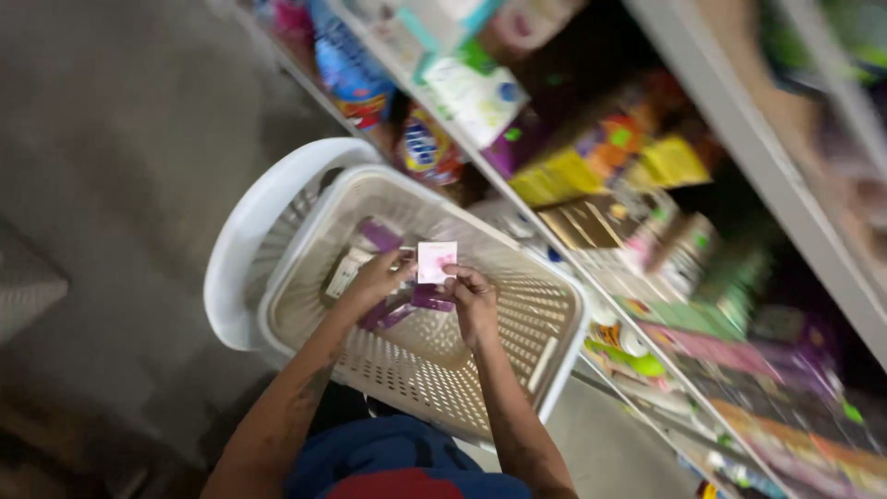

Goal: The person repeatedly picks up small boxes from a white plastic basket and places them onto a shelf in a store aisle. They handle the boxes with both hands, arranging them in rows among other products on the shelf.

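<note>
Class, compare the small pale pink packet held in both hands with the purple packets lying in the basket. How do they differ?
The pink packet is pale and squarish; the purple packets are dark and look longer. The pink packet is held up between the left hand and right hand; the purple packets lie in the cream basket. Both are small packaged goods.

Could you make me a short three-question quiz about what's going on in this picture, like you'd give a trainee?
1. True or false: both the left hand and the right hand have a grip on the small pink-and-white packet.
2. Over what are the hands held? A) a cardboard box B) a beige plastic basket C) a metal trolley
3. What colour are the packs lying in the basket under the hands?

Key:
1. True; each hand pinches one side of the packet.
2. B; it sits stacked on a white basket, beside stocked shelves.
3. Purple.
</note>
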